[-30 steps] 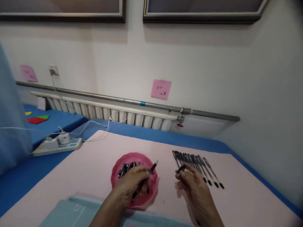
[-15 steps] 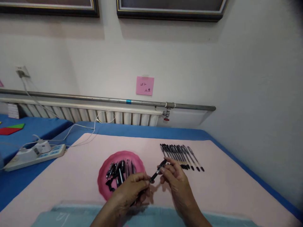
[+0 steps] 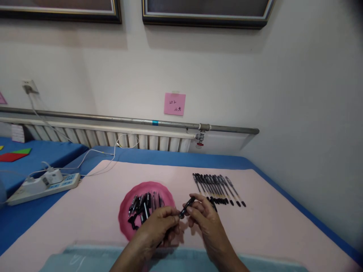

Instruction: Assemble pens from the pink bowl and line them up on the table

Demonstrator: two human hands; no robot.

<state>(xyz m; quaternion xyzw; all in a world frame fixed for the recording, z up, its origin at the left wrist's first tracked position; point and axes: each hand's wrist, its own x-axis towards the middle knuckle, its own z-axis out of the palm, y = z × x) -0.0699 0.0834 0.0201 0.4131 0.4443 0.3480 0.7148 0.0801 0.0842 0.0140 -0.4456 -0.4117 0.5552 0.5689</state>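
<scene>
A black pen (image 3: 186,207) slants between my two hands over the front of the pink cloth. My left hand (image 3: 161,226) is closed around its lower end, and the part inside the fist is hidden. The fingers of my right hand (image 3: 204,223) pinch the upper, capped end. Left of my hands sits a pink scalloped plate (image 3: 124,206) with black caps, clear tubes and other pen parts (image 3: 141,206) in it; my left forearm overlaps its front rim. Beyond my right hand lies a row of several pens (image 3: 217,185), side by side with their lower ends toward me.
A pink cloth (image 3: 272,211) covers the blue table (image 3: 176,156). At the left lie a white power strip (image 3: 66,183) with plugged adapters and loose white cables (image 3: 113,153). A radiator (image 3: 141,141) and pipe run along the wall behind. Teal fabric (image 3: 93,257) lies along the near edge.
My right hand has slid down and left along the pen, closer to my left hand, and less of the pen shows between them. The view has shifted slightly.
</scene>
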